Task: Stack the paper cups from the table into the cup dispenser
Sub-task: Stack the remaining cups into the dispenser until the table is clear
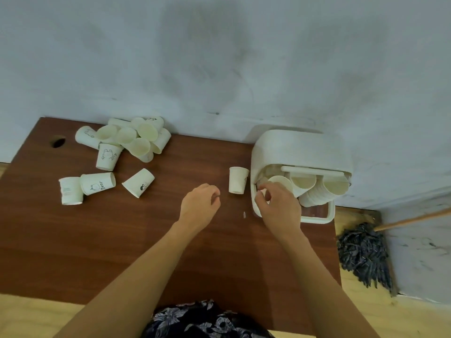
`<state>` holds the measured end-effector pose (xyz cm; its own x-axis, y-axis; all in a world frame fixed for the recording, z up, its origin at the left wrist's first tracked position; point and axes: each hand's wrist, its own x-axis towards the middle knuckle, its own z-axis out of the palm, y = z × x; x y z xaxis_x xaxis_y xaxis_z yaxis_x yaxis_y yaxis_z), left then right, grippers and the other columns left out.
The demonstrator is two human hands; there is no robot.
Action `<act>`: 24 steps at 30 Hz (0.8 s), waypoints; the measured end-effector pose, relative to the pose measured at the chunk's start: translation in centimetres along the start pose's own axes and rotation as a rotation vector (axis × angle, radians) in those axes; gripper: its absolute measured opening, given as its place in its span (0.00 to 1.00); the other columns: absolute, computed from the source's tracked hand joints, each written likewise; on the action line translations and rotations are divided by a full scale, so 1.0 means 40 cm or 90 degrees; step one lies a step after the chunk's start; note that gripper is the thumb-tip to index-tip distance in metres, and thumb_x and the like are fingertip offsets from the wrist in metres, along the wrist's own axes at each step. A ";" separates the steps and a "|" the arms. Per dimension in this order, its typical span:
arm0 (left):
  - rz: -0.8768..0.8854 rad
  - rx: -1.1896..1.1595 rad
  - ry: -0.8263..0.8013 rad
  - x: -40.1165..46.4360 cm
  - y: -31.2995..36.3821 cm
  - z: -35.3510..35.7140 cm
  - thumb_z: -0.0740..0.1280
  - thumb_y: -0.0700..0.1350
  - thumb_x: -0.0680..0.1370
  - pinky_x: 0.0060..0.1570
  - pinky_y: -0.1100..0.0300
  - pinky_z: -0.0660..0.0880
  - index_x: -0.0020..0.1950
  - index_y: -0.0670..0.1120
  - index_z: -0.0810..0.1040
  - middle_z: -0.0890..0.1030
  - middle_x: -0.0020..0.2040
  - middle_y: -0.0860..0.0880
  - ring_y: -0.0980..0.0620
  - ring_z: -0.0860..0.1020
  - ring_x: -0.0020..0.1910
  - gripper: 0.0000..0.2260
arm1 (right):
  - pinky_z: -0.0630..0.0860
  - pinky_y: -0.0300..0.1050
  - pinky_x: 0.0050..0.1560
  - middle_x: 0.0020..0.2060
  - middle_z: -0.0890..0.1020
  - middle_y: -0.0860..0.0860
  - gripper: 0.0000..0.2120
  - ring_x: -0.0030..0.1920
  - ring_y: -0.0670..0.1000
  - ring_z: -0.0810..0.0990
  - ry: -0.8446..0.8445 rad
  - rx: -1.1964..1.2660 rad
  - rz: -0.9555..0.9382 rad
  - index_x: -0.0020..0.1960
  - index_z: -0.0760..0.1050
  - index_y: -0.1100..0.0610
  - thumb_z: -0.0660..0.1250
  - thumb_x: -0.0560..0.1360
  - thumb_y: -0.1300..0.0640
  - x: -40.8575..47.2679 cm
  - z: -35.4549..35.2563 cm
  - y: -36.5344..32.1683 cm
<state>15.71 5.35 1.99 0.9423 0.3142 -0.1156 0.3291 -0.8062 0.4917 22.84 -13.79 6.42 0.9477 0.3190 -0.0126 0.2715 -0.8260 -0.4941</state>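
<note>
Paper cups [127,140] | white, cartoon prints | heaped, some toppled

Smudged pale wall [219,57], brown wooden table [97,240], light wood floor [366,313], dark mop [363,252]

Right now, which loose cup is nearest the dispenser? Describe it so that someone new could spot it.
Start at the white cup dispenser against the wall on the right of the brown table. Just left of it stands a single paper cup, upside down, apart from the rest. The other loose cups lie scattered or piled far off at the table's left end; this one stands alone between the dispenser and the left hand.
</note>
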 end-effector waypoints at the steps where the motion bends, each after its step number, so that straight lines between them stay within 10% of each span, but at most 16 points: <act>1: -0.022 0.003 -0.001 -0.001 -0.025 -0.012 0.65 0.46 0.78 0.41 0.65 0.71 0.52 0.51 0.79 0.77 0.45 0.56 0.58 0.75 0.41 0.05 | 0.72 0.41 0.39 0.45 0.79 0.46 0.08 0.41 0.46 0.76 -0.023 0.002 -0.011 0.54 0.79 0.51 0.64 0.78 0.53 0.011 0.025 -0.023; 18: -0.431 0.093 -0.049 0.084 -0.460 -0.082 0.61 0.51 0.78 0.49 0.46 0.73 0.72 0.49 0.59 0.64 0.64 0.38 0.40 0.69 0.59 0.24 | 0.74 0.53 0.57 0.71 0.66 0.53 0.21 0.61 0.60 0.75 -0.146 -0.077 0.144 0.69 0.68 0.55 0.63 0.77 0.59 0.202 0.355 -0.140; 24: -0.407 -0.018 0.036 0.124 -0.517 -0.080 0.64 0.46 0.78 0.52 0.50 0.72 0.66 0.42 0.69 0.65 0.63 0.40 0.41 0.70 0.58 0.18 | 0.76 0.53 0.52 0.74 0.59 0.52 0.25 0.60 0.61 0.74 -0.169 -0.148 0.203 0.72 0.62 0.53 0.64 0.77 0.56 0.249 0.428 -0.128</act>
<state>13.39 25.18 -5.97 0.5558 0.7548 -0.3483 0.8223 -0.4375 0.3640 28.00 1.57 -6.05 0.9226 0.1148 -0.3684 0.0326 -0.9745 -0.2220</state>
